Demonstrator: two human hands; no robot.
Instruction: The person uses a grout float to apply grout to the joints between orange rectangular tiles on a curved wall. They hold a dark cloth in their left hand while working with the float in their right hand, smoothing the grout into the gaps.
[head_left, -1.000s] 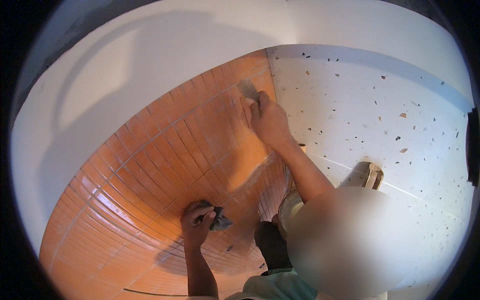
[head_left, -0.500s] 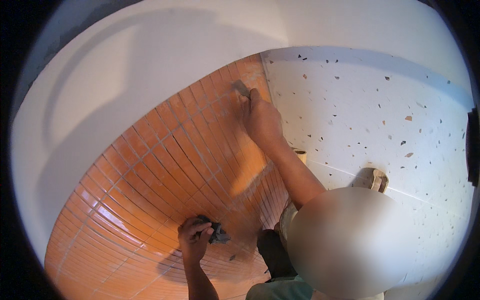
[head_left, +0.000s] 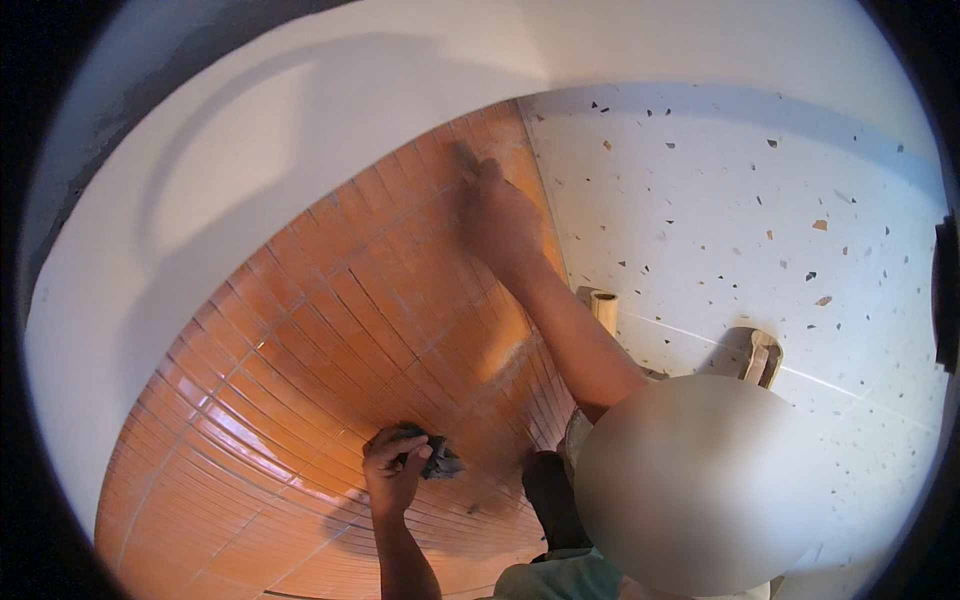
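Orange strip tiles (head_left: 320, 400) with pale joints spread under both hands, hazed with grey smears near the corner. My right hand (head_left: 500, 222) reaches up to the far end of the tiles, fingers closed around a small flat grey scraper (head_left: 465, 158), its tip at the tile surface. Motion blurs this hand and the tool. Lower down, my left hand (head_left: 393, 462) pinches a crumpled black plastic bag (head_left: 440, 462), with grey material showing at its side. The bag is just above or on the tiles; I cannot tell which.
On the right stands a white panel (head_left: 700, 220) with dark and brown chips. Beside it are a short yellowish tube (head_left: 604, 308) and a beige loop-shaped piece (head_left: 762, 358). A white wall (head_left: 240, 170) borders the tiles. A blurred round shape (head_left: 700, 490) covers my upper right arm.
My right hand and the scraper have shifted slightly up and left along the tiles. My left hand keeps its hold on the bag. The view has tilted a little.
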